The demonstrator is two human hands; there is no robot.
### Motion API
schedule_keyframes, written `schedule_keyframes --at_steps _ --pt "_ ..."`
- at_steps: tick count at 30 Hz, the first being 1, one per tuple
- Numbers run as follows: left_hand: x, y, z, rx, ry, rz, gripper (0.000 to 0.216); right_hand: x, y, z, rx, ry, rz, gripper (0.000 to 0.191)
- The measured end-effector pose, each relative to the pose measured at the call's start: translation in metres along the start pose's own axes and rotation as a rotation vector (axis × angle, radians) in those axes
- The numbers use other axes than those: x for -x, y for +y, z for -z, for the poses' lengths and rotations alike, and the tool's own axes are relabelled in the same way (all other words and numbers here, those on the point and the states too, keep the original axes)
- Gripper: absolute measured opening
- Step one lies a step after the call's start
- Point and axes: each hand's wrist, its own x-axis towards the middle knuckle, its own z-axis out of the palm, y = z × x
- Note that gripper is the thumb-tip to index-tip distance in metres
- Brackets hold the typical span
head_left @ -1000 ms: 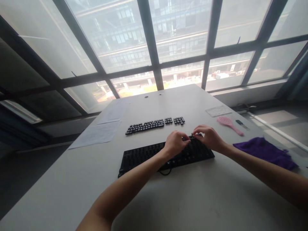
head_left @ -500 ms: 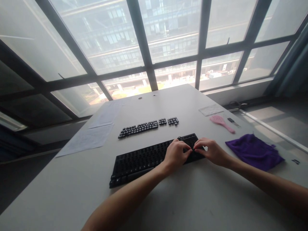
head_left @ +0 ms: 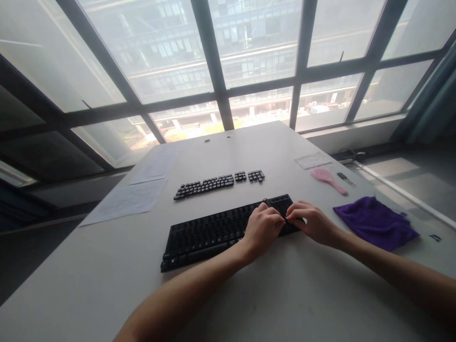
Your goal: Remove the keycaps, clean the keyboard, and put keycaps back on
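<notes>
A black keyboard (head_left: 206, 232) lies in front of me, most of its upper rows bare of keycaps, with keycaps still along its near edge. Over its right end, my left hand (head_left: 262, 227) and my right hand (head_left: 311, 221) meet with fingertips pinched close together. Whatever sits between the fingertips is too small and too covered to name. Behind the keyboard, loose black keycaps (head_left: 208, 186) are laid out in rows, with two smaller groups of keycaps (head_left: 255, 175) to their right.
On the right lie a purple cloth (head_left: 375, 223), a pink hairbrush (head_left: 328, 180), a small black-ended tool (head_left: 345, 178) and a clear plastic bag (head_left: 312, 160). Paper sheets (head_left: 124, 202) cover the table's left side. Windows (head_left: 252, 47) rise beyond the far edge.
Both hands stay at the right end of the keyboard, the fingertips shifting only slightly. The whole view has tilted a little; the objects on the table keep their places.
</notes>
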Motion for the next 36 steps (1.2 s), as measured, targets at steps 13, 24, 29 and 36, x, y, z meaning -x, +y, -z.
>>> schedule_keyframes --at_steps 13,24,29,36 --pt "0.006 0.006 0.002 -0.150 -0.069 -0.141 0.027 0.003 -0.012 0.004 0.125 -0.082 -0.037 0.021" --pt "0.008 0.007 -0.001 -0.167 -0.080 -0.130 0.028 0.006 -0.012 0.003 0.174 -0.113 -0.042 0.023" --pt "0.011 0.007 -0.003 -0.199 -0.069 -0.133 0.027 0.007 -0.010 0.001 0.181 -0.117 -0.034 0.022" --pt "0.010 0.012 -0.002 -0.207 -0.062 -0.077 0.020 0.004 -0.011 -0.003 0.199 -0.078 -0.035 0.017"
